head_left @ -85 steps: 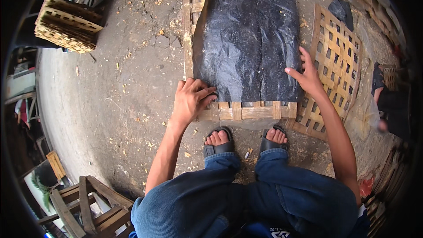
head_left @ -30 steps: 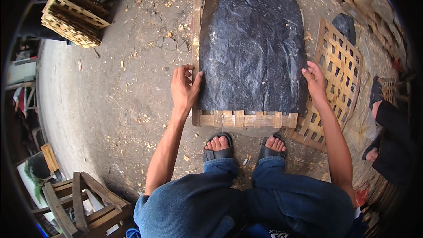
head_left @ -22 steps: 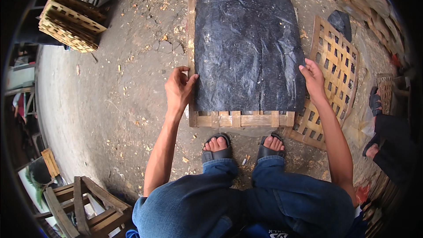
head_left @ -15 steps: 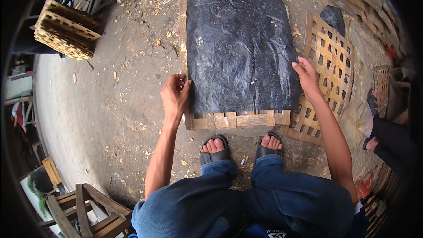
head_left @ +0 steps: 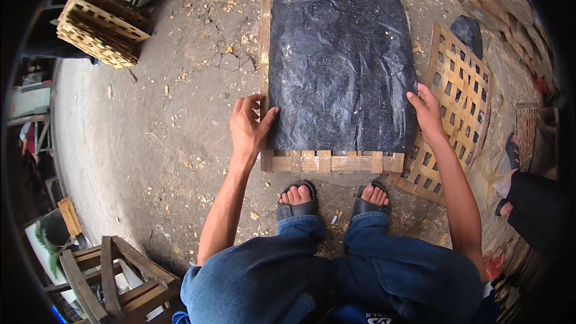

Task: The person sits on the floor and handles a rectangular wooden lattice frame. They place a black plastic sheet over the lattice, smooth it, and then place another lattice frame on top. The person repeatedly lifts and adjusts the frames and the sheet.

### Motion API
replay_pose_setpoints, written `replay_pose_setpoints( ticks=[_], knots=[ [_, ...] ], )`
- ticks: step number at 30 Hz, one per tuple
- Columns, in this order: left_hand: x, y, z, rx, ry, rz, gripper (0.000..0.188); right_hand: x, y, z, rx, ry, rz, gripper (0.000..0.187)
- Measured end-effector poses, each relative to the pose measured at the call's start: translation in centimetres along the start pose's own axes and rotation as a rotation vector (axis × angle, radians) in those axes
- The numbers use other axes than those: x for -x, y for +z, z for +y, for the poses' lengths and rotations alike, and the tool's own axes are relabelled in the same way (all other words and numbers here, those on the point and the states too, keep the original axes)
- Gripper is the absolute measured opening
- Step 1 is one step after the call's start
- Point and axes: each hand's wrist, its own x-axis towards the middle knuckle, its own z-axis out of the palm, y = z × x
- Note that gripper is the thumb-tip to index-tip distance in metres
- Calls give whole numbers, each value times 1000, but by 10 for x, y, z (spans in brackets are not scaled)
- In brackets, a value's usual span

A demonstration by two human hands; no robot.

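Black rectangular plastic sheet now flatter, squarer across tan woven-wood rack | my left hand, left edge: fingers apart | right hand, right edge: can't tell if clamped

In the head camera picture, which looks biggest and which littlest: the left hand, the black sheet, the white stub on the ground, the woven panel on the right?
Largest to smallest, as they look:
1. Black sheet
2. Woven panel on the right
3. Left hand
4. White stub, between the feet
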Motion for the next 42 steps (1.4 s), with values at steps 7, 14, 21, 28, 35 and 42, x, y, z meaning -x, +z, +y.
replay_pose_setpoints(
  ticks=[7, 14, 21, 28, 35, 42],
  knots=[
    [2, 2, 3, -13, -68, -39, 45, 1, 2, -1, 70, -57, 16, 29],
    [1, 0, 4, 82, -194, -67, 41, -3, -1, 5, 9, -121, -12, 39],
    [0, -2, 3, 125, -201, -82, 37, -11, -9, 15, 206, -145, 38, 54],
    [6, 5, -3, 181, -170, -26, 42, -19, -8, 15, 174, -126, 50, 59],
    [7, 3, -20, 224, -215, -104, 50, -11, -10, 13, 157, -84, 13, 61],
    [4, 0, -24, 335, -252, -150, 49, -28, -56, 37, 242, -53, 307, 47]
  ],
)
